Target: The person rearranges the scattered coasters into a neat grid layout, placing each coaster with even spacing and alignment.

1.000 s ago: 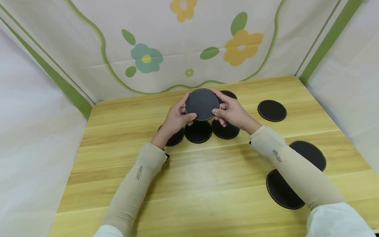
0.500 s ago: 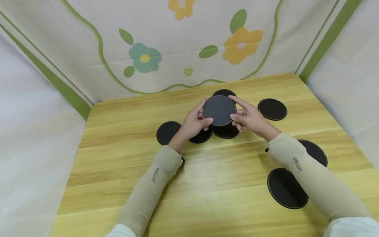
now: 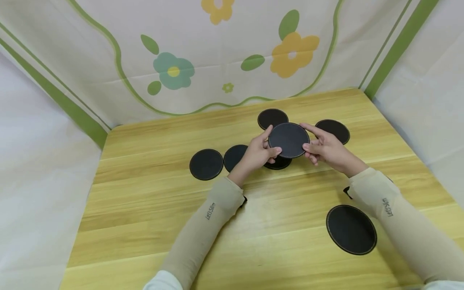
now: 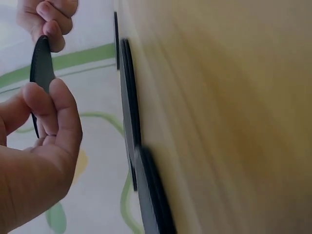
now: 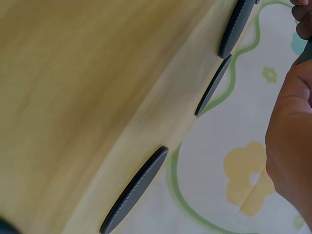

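A round black coaster point(image 3: 288, 140) with a stitched rim is held up above the table by both hands. My left hand point(image 3: 255, 152) pinches its left edge between thumb and fingers, while the right hand point(image 3: 331, 152) pinches the right edge. In the left wrist view the coaster point(image 4: 43, 66) appears nearly edge-on, apart from the tabletop. Below it, another coaster point(image 3: 278, 163) is partly covered in the head view. A row continues leftward with a coaster point(image 3: 233, 156), partly hidden by the left hand, and a further coaster point(image 3: 206, 164).
Behind the held piece lies a coaster point(image 3: 272, 118), and another point(image 3: 335, 129) is at the back right. One more coaster point(image 3: 351, 229) rests near the right forearm, which hides most of another. A flowered curtain point(image 3: 217, 52) borders the wooden table point(image 3: 145, 225) at the back.
Both hands have moved to the right with the coaster between them, uncovering the coasters at the left of the row. The coasters on the table have stayed in place.
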`<action>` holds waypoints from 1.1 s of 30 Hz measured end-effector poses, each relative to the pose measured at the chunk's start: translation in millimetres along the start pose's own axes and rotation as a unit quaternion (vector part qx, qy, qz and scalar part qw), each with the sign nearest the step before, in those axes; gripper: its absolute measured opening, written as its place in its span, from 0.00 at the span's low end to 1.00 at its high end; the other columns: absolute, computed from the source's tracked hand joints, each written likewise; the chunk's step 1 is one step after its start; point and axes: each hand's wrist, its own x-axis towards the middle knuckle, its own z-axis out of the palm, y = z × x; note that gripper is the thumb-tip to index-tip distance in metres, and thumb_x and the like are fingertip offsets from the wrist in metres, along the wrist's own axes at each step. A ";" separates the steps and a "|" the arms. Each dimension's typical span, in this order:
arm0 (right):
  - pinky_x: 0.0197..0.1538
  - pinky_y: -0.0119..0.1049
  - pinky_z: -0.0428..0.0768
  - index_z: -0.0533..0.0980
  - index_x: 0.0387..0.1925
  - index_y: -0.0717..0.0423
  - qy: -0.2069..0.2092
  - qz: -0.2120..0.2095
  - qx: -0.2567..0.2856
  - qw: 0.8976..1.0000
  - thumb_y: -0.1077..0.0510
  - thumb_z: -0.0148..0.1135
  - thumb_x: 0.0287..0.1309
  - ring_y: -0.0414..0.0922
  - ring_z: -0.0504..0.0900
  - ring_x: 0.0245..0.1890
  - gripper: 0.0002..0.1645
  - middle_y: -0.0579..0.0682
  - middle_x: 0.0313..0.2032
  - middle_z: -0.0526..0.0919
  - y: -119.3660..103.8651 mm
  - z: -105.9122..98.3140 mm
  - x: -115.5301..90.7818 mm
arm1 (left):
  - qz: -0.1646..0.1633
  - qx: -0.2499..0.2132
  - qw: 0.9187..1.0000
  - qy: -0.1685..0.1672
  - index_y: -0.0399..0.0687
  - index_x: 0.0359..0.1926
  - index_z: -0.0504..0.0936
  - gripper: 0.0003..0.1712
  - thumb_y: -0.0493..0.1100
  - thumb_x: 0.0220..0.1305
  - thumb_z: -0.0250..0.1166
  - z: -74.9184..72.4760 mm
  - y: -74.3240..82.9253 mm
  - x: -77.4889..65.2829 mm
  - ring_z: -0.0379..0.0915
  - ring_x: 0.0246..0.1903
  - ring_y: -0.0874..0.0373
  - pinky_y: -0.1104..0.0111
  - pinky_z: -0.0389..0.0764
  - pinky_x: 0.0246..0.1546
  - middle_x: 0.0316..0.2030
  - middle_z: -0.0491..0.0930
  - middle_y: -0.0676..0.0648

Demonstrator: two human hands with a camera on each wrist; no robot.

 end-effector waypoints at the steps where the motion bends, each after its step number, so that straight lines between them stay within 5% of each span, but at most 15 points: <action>1: 0.23 0.34 0.78 0.43 0.81 0.52 0.001 0.005 -0.006 1.000 0.65 0.56 0.73 0.42 0.75 0.19 0.46 0.57 0.25 0.81 1.0 -2.4 -1.7 | -0.004 0.003 1.000 0.000 0.54 0.81 0.49 0.49 0.33 0.68 0.66 3.0 -0.7 1.1 0.73 0.21 0.55 0.65 0.82 0.30 0.22 0.76 0.41; 10: 0.23 0.36 0.76 0.40 0.81 0.52 0.003 0.078 -0.037 0.996 0.61 0.55 0.75 0.42 0.73 0.18 0.46 0.57 0.26 0.80 4.6 -17.5 -12.3 | -0.062 0.054 0.997 0.003 0.49 0.81 0.48 0.49 0.36 0.69 0.67 27.6 0.0 7.0 0.73 0.17 0.53 0.60 0.83 0.28 0.20 0.78 0.41; 18: 0.23 0.34 0.77 0.41 0.82 0.51 0.004 0.146 -0.049 0.988 0.62 0.53 0.75 0.41 0.73 0.18 0.45 0.52 0.24 0.80 8.3 -30.1 -11.0 | -0.124 0.127 0.984 -0.007 0.46 0.81 0.45 0.48 0.38 0.71 0.65 45.3 1.5 15.7 0.78 0.20 0.50 0.63 0.82 0.29 0.24 0.82 0.39; 26: 0.22 0.33 0.76 0.42 0.81 0.51 0.007 0.180 -0.070 0.981 0.64 0.52 0.75 0.40 0.73 0.17 0.44 0.53 0.25 0.80 4.4 -42.8 -13.5 | -0.180 0.098 0.979 -0.025 0.49 0.82 0.43 0.48 0.33 0.72 0.62 59.3 4.5 25.5 0.69 0.15 0.57 0.66 0.80 0.23 0.22 0.78 0.41; 33: 0.22 0.34 0.76 0.41 0.82 0.51 0.008 0.202 -0.092 0.975 0.65 0.51 0.75 0.40 0.73 0.18 0.44 0.53 0.25 0.79 -1.2 -51.9 -15.8 | -0.194 0.078 0.977 -0.034 0.47 0.82 0.44 0.48 0.31 0.71 0.61 69.4 4.2 33.8 0.67 0.13 0.56 0.66 0.79 0.21 0.19 0.75 0.42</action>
